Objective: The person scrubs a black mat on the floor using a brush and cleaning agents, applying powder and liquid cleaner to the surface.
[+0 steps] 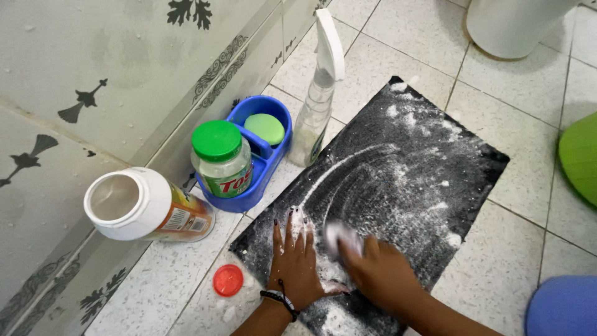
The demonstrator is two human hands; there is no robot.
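1. Speckled pale tiles are making up the floor [398, 56], and a patterned tiled wall [93, 81] is running along its left side.
2. Lying flat on that floor is a black mat [423, 168], dusted with white powder and foam and showing curved wipe streaks across its middle.
3. Standing at the top right edge is a white rounded fixture base [510, 25]; a green rounded thing [581, 162] and a blue rounded thing [563, 308] are sitting at the right edge, too cropped to identify.
4. Leaning on its side beside the wall is a white and orange powder canister [146, 205], its open mouth facing the camera.
5. Sitting against the wall is a blue caddy [261, 180], holding a green-lidded jar [221, 158] and a green soap-like bar [265, 127].
6. Standing just beside the caddy, at the mat's upper left edge, is a clear spray bottle [317, 99] with a white trigger head.
7. Pressing flat on the mat's near left corner is the left hand [295, 258], fingers spread, a dark band on its wrist.
8. Just beside it, the right hand [379, 274] is pinching a small white sponge [342, 236] against the foamy mat.
9. Lying on the floor, near the mat's corner, is a small red cap [228, 280].
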